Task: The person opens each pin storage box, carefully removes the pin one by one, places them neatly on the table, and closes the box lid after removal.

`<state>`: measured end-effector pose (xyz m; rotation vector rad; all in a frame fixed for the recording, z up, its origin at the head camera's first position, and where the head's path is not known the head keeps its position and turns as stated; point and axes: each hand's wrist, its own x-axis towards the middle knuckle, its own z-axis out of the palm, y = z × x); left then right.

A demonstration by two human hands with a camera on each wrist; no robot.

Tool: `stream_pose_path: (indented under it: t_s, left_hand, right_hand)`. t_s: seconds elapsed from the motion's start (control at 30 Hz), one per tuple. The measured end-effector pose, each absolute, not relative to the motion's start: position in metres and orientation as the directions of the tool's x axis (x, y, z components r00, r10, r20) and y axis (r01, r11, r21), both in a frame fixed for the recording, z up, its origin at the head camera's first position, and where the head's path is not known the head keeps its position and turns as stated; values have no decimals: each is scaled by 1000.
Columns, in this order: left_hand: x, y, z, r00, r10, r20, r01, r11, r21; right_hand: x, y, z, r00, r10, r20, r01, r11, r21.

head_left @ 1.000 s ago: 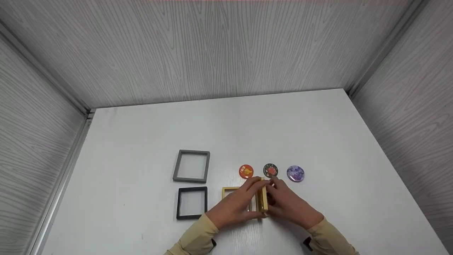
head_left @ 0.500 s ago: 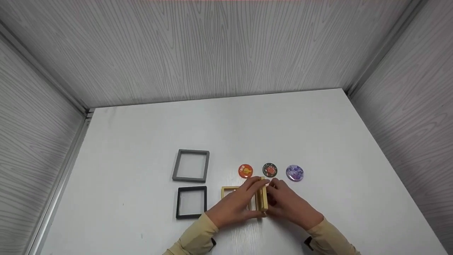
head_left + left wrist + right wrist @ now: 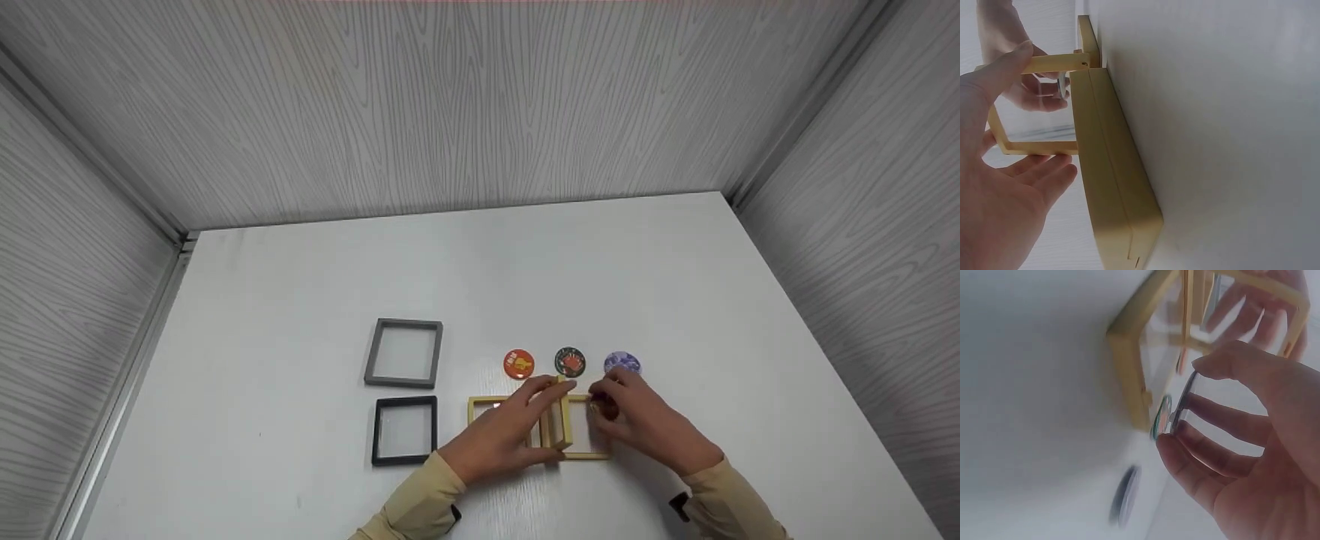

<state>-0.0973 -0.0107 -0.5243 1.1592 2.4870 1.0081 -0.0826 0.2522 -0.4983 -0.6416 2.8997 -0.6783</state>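
Note:
My left hand (image 3: 496,441) holds up one half of a yellow display frame (image 3: 565,426), thumb and fingers on its edges. Clear film spans this half, as the left wrist view shows. The frame's other half (image 3: 586,456) lies flat on the table to the right. Above that flat half, my right hand (image 3: 651,421) pinches a round pin badge (image 3: 1185,400) by its rim between thumb and fingertips. The badge is edge-on in the right wrist view, so its picture is hidden. Beside the raised half, a second yellow frame (image 3: 1107,163) lies closed, partly under my left hand.
Behind the hands lie an orange badge (image 3: 518,364), a black badge with a red print (image 3: 570,362) and a purple badge (image 3: 622,361), partly covered by the right hand. A grey frame (image 3: 372,352) and a black frame (image 3: 377,431) lie at the left.
My right hand has drawn away to the right from the raised half with the badge, baring the flat half. The left hand stays in place on the raised half.

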Motion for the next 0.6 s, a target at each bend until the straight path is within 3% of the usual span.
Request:
stream_pose_path:
  t_s: [0.17, 0.6]
  left_hand:
    - [-98, -11, -525, -657, 747, 100, 609, 447, 655]
    - [-97, -8, -526, -674, 731, 103, 587, 445, 676]
  right_hand:
    - [-87, 277, -495, -932, -360, 35, -337, 829, -445]
    - [-107, 326, -499, -982, -180, -58, -135, 880, -456]
